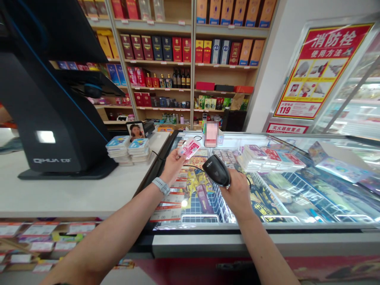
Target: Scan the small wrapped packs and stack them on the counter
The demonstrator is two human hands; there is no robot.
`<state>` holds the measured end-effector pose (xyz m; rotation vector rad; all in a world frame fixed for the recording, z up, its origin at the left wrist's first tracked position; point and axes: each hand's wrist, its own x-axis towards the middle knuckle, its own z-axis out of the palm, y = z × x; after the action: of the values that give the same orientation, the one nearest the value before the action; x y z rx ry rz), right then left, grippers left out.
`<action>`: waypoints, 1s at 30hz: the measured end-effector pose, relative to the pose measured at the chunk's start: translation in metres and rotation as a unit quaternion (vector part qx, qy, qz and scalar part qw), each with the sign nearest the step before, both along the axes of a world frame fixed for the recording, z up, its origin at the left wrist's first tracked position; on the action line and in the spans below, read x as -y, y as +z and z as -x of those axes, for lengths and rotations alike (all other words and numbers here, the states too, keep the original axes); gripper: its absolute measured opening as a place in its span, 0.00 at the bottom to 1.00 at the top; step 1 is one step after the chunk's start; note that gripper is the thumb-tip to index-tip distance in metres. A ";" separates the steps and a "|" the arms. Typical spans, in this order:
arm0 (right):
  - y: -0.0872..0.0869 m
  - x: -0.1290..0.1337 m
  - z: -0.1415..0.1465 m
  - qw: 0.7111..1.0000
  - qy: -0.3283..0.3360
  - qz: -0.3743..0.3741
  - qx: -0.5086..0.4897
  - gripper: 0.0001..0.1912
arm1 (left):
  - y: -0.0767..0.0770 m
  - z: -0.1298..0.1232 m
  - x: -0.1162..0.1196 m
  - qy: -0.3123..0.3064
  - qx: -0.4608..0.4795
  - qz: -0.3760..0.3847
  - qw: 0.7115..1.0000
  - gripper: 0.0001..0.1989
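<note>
My left hand (173, 165), with a pale watch on its wrist, pinches a small pink and white packet (190, 148) by its near corner. Wrapped round the handle of a black barcode scanner (216, 170) is my right hand (238, 192). The scanner's head points toward the packet, a short gap apart. Both hands are above the glass top of a chest freezer (216, 238). Right of the scanner, stacks of similar flat packets (268, 158) lie on the glass. More stacks of blue and white packets (138, 152) sit on the counter at left.
A large black checkout terminal (56, 107) stands on the white counter (74, 194). An opened carton (338, 162) lies on the freezer's right side. Wire baskets (204, 213) hold ice creams under the glass. Shelves of boxed bottles (160, 47) line the back wall.
</note>
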<state>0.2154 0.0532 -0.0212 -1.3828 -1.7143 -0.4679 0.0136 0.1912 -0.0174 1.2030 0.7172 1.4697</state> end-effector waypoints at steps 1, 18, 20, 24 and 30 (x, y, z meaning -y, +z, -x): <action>0.000 0.000 0.000 1.000 -0.001 0.001 0.000 0.11 | 0.000 0.000 0.000 0.000 0.001 -0.001 1.000 0.18; 0.002 0.002 0.001 1.000 -0.003 0.009 -0.001 0.10 | -0.001 0.000 -0.001 0.006 -0.004 0.004 1.000 0.18; 0.002 0.002 0.001 1.000 -0.003 0.008 0.000 0.10 | -0.001 0.000 -0.002 0.005 -0.003 0.004 1.000 0.19; 0.001 0.002 0.001 1.000 0.001 0.009 0.003 0.11 | -0.002 0.001 -0.003 0.002 -0.002 -0.002 1.000 0.20; 0.001 0.002 0.000 1.000 0.005 0.014 0.005 0.11 | -0.005 0.001 -0.004 -0.002 -0.001 -0.002 1.000 0.18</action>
<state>0.2152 0.0513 -0.0204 -1.3944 -1.7407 -0.4475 0.0130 0.1953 -0.0219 1.2087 0.7128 1.4678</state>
